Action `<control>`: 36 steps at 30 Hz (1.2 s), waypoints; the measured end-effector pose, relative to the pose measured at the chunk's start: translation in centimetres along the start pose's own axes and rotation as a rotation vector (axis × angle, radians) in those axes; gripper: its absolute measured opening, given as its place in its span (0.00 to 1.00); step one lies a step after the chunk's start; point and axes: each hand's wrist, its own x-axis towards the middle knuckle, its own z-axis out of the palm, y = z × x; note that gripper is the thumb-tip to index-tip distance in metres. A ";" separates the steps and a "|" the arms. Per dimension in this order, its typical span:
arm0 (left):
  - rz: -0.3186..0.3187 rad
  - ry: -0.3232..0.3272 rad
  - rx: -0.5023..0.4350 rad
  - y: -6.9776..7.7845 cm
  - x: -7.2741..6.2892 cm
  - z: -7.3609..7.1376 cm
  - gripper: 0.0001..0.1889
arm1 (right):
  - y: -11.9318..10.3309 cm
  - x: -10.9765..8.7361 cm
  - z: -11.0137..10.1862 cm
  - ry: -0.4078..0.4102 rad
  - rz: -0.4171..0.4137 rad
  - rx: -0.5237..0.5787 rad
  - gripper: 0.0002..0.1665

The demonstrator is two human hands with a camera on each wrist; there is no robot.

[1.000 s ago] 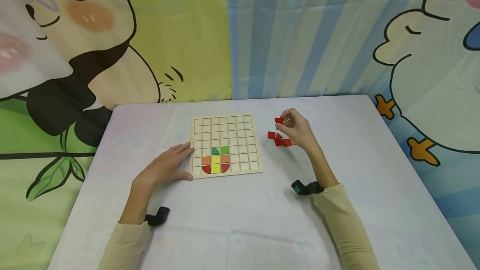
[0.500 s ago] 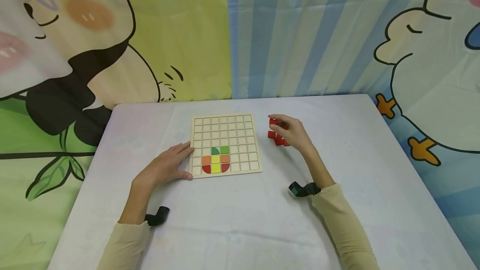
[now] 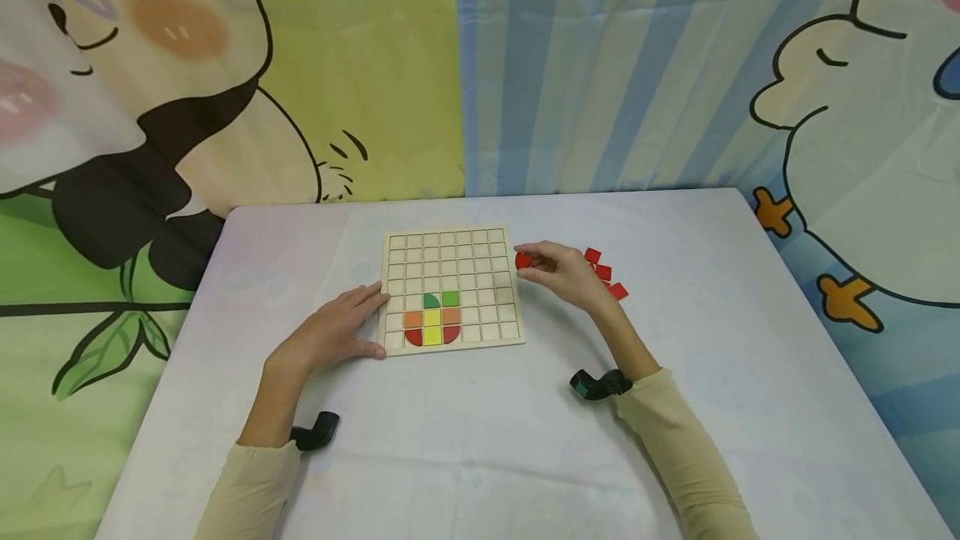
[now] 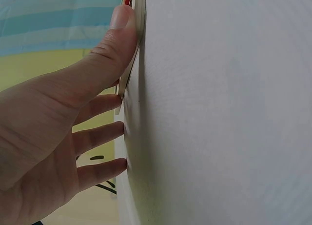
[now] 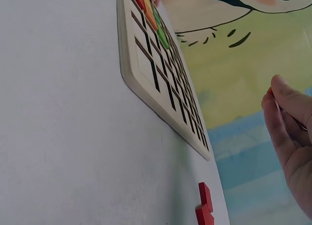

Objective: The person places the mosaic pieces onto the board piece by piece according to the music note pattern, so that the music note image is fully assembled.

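A pale wooden grid board (image 3: 483, 280) lies on the table, with red, orange, yellow and green tiles set in its lower cells. My left hand (image 3: 341, 327) rests at the board's left side; in the left wrist view its thumb (image 4: 117, 42) presses the board's edge and its fingers are extended. Thumb and fingertips of my right hand (image 3: 558, 272) pinch a small red tile (image 3: 522, 261) just off the board's right edge. In the right wrist view that hand (image 5: 292, 122) is raised above the table, mostly hiding the tile.
Several loose red tiles (image 3: 603, 272) lie on the white table (image 3: 450, 432), behind and right of my right hand. Cartoon-printed cloth (image 3: 360, 65) hangs at the table's back and sides. Each wrist bears a black camera mount (image 3: 600, 384).
My right hand has carried the red tile left and a little nearer, from above the loose tiles to the board's right edge. The left hand and the board stay put.
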 end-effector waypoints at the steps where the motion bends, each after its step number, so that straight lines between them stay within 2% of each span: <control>1: 0.003 0.000 0.000 0.0 0.0 0.0 0.51 | -0.1 0.0 0.2 -0.009 -0.011 0.007 0.27; 11: 0.014 -0.002 -0.005 0.1 0.3 -0.1 0.51 | -2.3 1.0 3.3 -0.070 -0.047 0.055 0.24; 19: 0.005 -0.013 -0.011 0.1 0.5 0.1 0.51 | -3.8 1.9 5.8 -0.099 -0.167 -0.002 0.20; 30: 0.002 -0.011 -0.017 -0.1 0.2 -0.1 0.51 | -4.5 2.6 7.5 -0.162 -0.135 0.058 0.19; 36: -0.005 -0.011 -0.025 -0.1 0.0 -0.1 0.50 | -5.4 3.3 8.6 -0.191 -0.149 0.044 0.18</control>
